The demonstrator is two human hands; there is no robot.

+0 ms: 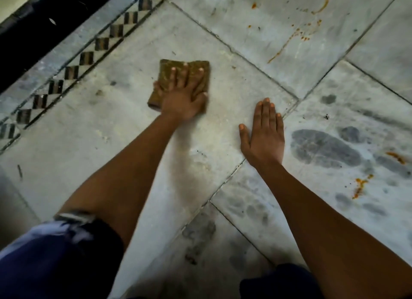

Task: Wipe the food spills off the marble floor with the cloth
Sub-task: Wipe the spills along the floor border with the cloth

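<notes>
A folded brown-yellow cloth (pixel 167 65) lies flat on the grey marble floor (pixel 124 125) near the middle of the view. My left hand (pixel 183 96) presses down on it with fingers spread and the thumb hooked round its left edge. My right hand (pixel 264 135) rests flat on the floor to the right of the cloth, palm down, holding nothing. Orange food spills (pixel 296 34) streak the tile at the upper right. More orange spills (pixel 362 184) lie at the right edge, beside dark wet patches.
A black-and-white checkered border strip (pixel 78 63) runs diagonally at the upper left, with a dark threshold (pixel 33 40) behind it. Dark damp smears (pixel 323 148) cover the right tiles. My knees in blue cloth (pixel 55 261) are at the bottom.
</notes>
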